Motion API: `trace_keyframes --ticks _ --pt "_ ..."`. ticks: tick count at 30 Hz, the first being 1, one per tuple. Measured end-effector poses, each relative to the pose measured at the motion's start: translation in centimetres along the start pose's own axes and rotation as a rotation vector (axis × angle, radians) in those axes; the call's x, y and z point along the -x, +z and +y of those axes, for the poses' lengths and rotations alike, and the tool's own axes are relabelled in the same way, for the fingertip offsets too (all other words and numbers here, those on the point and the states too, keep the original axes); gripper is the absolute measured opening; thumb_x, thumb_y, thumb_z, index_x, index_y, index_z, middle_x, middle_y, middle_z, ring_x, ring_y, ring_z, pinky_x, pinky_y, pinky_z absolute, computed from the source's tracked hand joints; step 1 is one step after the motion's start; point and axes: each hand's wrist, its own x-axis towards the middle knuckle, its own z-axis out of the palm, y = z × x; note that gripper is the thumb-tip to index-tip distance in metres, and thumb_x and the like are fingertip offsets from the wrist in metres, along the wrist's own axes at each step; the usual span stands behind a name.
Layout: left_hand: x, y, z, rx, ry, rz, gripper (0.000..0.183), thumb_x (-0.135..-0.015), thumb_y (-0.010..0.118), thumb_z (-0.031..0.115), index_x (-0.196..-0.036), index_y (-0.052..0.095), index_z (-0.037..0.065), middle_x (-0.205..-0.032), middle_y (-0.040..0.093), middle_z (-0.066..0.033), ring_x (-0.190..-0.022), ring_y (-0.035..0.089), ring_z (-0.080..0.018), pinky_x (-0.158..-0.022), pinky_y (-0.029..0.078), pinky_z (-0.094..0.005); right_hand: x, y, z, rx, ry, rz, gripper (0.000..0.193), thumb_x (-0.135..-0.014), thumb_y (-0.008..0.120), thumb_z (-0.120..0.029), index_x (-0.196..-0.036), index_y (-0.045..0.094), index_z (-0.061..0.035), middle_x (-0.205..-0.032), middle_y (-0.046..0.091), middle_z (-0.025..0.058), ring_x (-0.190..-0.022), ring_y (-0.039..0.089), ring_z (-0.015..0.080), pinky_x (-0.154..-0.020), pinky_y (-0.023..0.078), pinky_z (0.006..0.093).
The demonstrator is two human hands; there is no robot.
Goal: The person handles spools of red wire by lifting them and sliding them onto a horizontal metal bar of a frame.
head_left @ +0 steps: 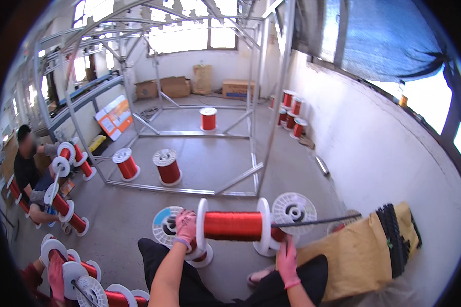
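A spool of red wire with white flanges lies sideways in front of me, above other spools. Through its middle runs a dark rod, sticking out far to the right. My left hand, in a pink glove, is closed around the rod's short end beside the left flange. Below the rod, right of the spool, my right hand, also gloved, has its fingers pressed together; what they hold is hidden. Upright spools stand under the rod, one with a white top flange at right and one with a blue-marked flange at left.
A metal frame stands ahead, with red spools in it. More spools line the right wall. At left sits a person among spools; another person's gloved hand is lower left. Yellow-brown sacking lies right.
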Motion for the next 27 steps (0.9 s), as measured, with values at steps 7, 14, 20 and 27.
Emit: trace_keyframes --ticks 7,14,20,27 --pt "0.4 -0.4 -2.5 -0.085 0.009 0.007 0.021 -0.077 0.060 0.026 -0.084 0.075 0.013 -0.098 0.071 -0.0055 -0.107 0.061 -0.0221 -0.107 0.036 -0.0382 -3.7 -5.8 -25.2 -1.244 -0.415 -0.475 0.053 -0.107 0.035 -0.034 -0.147 0.032 0.0007 -0.120 0.062 0.0185 -0.110 0.062 0.0248 -0.102 0.043 0.0385" --pt "-0.7 -1.0 0.0 -0.050 0.041 0.001 0.023 -0.079 0.059 0.026 -0.087 0.074 0.012 -0.100 0.071 -0.0060 -0.108 0.061 -0.0232 -0.106 0.036 -0.0391 0.2 -2.6 -34.7 -1.620 -0.582 -1.109 0.051 -0.107 0.036 -0.033 -0.145 0.035 0.0007 -0.120 0.062 0.0178 -0.110 0.062 0.0241 -0.101 0.044 0.0376" --pt "-0.2 -0.6 0.5 -0.021 0.048 -0.015 0.023 -0.080 0.058 0.027 -0.087 0.074 0.012 -0.099 0.071 -0.0058 -0.108 0.061 -0.0230 -0.106 0.037 -0.0392 2.1 2.1 -37.4 -1.690 -0.447 -1.324 0.049 -0.106 0.037 -0.032 -0.143 0.037 0.0006 -0.119 0.062 0.0172 -0.110 0.062 0.0234 -0.099 0.045 0.0368" --pt "-0.4 -0.4 0.0 -0.007 0.052 -0.019 0.023 -0.081 0.057 0.027 -0.086 0.074 0.012 -0.098 0.071 -0.0055 -0.107 0.061 -0.0227 -0.105 0.037 -0.0394 2.8 4.5 -38.5 -1.678 -0.349 -1.396 0.046 -0.106 0.038 -0.031 -0.140 0.040 0.0006 -0.119 0.063 0.0165 -0.110 0.062 0.0227 -0.098 0.046 0.0358"
